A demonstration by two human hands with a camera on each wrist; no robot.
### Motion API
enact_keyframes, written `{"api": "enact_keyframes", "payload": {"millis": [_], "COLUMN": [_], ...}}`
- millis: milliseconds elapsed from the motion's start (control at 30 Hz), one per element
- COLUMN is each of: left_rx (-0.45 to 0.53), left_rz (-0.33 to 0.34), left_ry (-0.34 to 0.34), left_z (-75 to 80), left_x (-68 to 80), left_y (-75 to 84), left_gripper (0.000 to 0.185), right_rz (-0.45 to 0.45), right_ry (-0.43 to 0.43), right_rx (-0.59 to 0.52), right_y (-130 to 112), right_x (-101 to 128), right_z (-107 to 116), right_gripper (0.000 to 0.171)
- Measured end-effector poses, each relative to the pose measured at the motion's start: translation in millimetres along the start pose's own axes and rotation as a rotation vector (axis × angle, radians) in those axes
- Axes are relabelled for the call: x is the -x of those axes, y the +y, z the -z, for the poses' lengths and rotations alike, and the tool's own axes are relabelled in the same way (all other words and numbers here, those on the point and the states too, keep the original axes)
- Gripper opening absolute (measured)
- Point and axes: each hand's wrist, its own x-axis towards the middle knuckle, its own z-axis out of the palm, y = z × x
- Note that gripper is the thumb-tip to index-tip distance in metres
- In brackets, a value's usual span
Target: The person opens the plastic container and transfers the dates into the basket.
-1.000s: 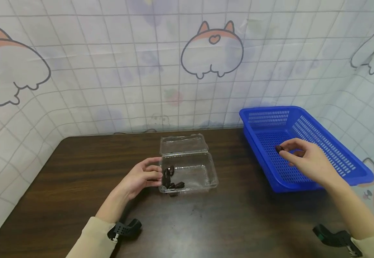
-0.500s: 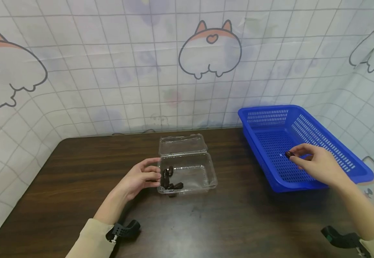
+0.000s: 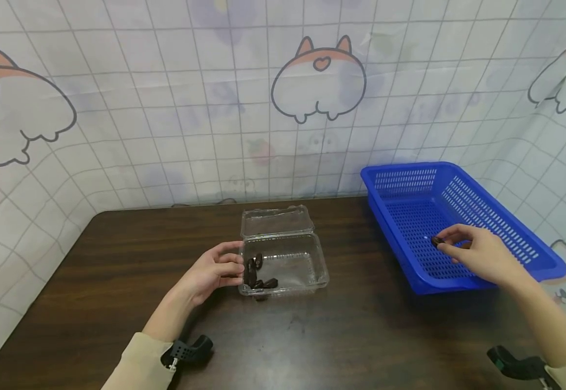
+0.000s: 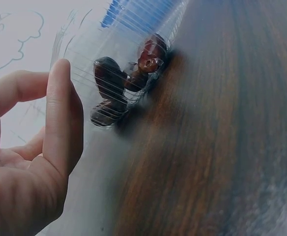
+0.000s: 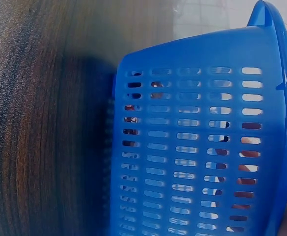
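In the head view my right hand (image 3: 480, 252) pinches a dark brown date (image 3: 436, 241) between thumb and fingertips, inside the blue slotted basket (image 3: 387, 227). The right wrist view looks at the basket's outer wall (image 5: 192, 49); bits of the hand and dark reddish shapes show through its slots. At the left, my left hand (image 3: 211, 272) has its fingertips against the left side of a clear plastic clamshell box (image 3: 296, 271), whose lid (image 3: 278, 222) is folded back. Several dates (image 3: 251, 272) lie along the box's left side and front left corner, seen through its wall in the left wrist view.
Box and basket stand on a dark wood table (image 3: 351, 336), the basket at the right back. A wall cloth (image 3: 190, 108) with a grid and cartoon animals rises behind the table. Each wrist wears a black camera mount (image 3: 187, 352).
My right hand has moved a little right and toward me within the basket, with the date at its fingertips. My left hand stays at the box.
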Motion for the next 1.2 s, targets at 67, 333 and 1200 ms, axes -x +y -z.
{"api": "enact_keyframes", "payload": {"millis": [67,333,1200], "left_rx": [0.003,0.003,0.005], "left_rz": [-0.003,-0.010,-0.005], "left_ry": [-0.005,-0.009,-0.019], "left_z": [-0.1,-1.0,-0.7], "left_x": [-0.2,0.2,0.5], "left_y": [0.2,0.7,2.8], "left_gripper": [0.064,0.064,0.064], "right_rz": [0.002,0.039,0.187], "right_ry": [0.008,0.091,0.130], "right_rx": [0.010,0.022,-0.085], "right_y": [0,-6,-60], "right_x": [0,2,-9], "right_z": [0,1,-24], "right_gripper": [0.031,0.027,0.018]}}
